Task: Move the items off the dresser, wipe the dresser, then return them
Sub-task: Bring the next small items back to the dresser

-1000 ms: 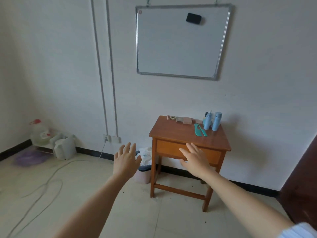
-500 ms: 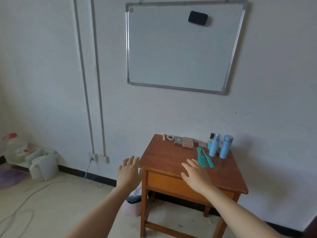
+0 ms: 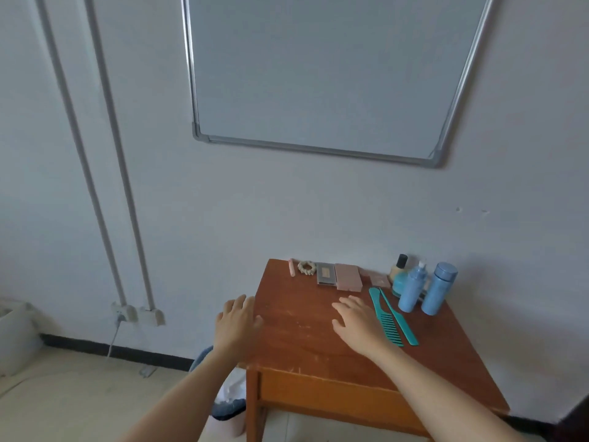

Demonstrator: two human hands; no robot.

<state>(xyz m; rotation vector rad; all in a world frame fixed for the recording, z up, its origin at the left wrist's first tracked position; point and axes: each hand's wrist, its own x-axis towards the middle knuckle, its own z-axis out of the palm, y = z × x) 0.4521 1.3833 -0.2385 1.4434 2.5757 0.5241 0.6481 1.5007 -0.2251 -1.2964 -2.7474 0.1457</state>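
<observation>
A small wooden dresser (image 3: 299, 339) with one drawer stands against the wall. Along its back edge lie a pink stick (image 3: 291, 267), a beaded hair tie (image 3: 306, 267), a grey compact (image 3: 325, 274) and a pink case (image 3: 348, 277). Two teal combs (image 3: 391, 317) lie at the right, beside two blue bottles (image 3: 427, 290) and a small black-capped bottle (image 3: 399, 266). My left hand (image 3: 236, 323) hovers open at the dresser's left edge. Above the top, just left of the combs, my right hand (image 3: 358, 322) is open and holds nothing.
A whiteboard (image 3: 318, 71) hangs on the wall above. A bin with a bag (image 3: 228, 400) stands on the floor left of the dresser. Two pipes (image 3: 105, 186) run down to wall sockets (image 3: 137, 314). A white container (image 3: 12, 333) sits at far left.
I have come closer to the dresser, which now fills the lower view. Both hands have moved forward over its top and left edge, still open.
</observation>
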